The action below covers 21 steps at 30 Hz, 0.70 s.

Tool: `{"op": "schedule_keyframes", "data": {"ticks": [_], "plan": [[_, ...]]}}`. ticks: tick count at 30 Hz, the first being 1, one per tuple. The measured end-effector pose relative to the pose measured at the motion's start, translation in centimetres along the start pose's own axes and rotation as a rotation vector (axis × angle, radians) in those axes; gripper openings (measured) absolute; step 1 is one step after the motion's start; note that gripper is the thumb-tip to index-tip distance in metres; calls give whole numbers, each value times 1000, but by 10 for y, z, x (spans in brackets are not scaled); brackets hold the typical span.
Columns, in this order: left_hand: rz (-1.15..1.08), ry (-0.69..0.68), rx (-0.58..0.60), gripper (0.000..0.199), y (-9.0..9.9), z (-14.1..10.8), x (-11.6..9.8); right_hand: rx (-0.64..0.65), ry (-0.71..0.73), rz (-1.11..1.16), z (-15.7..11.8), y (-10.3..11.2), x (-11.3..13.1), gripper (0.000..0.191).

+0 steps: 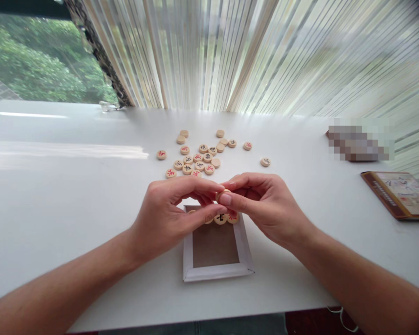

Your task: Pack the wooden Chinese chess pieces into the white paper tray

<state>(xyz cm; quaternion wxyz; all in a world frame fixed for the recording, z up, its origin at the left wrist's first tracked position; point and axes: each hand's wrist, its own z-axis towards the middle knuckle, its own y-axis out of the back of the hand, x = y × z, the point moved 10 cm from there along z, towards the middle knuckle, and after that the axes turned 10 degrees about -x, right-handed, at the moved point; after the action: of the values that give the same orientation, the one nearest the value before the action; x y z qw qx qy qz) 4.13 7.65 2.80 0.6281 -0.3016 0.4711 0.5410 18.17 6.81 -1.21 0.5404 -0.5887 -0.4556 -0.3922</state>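
Between the fingertips of both hands is a round wooden xiangqi piece point(222, 195), held on its edge above a shallow open box. My left hand point(181, 204) touches it from the left, and my right hand point(256, 202) pinches it with thumb and forefinger. Below, the white-rimmed box point(219, 273) with a brown bottom holds a row of pieces at its far end. A black-marked piece point(220, 218) and a red-marked piece point(233, 217) show there; my left fingers partly cover the others.
Many loose xiangqi pieces point(198, 158) lie beyond the hands, some blank side up. One piece point(265, 162) sits apart to the right. A brown printed box lid point(398, 195) lies at the far right, near a blurred-out object point(359, 142). A striped curtain point(202, 56) hangs behind the white table point(73, 195).
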Motion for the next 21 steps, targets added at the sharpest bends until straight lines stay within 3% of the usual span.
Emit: {"op": "schedule_keyframes", "data": {"ticks": [10,21], "plan": [[-222,267,-34,29,-2,2,18,9,63,-17,-1,0,7,34],[-304,340,-24,29,-2,3,22,92,61,39,-2,-5,8,39]]}}
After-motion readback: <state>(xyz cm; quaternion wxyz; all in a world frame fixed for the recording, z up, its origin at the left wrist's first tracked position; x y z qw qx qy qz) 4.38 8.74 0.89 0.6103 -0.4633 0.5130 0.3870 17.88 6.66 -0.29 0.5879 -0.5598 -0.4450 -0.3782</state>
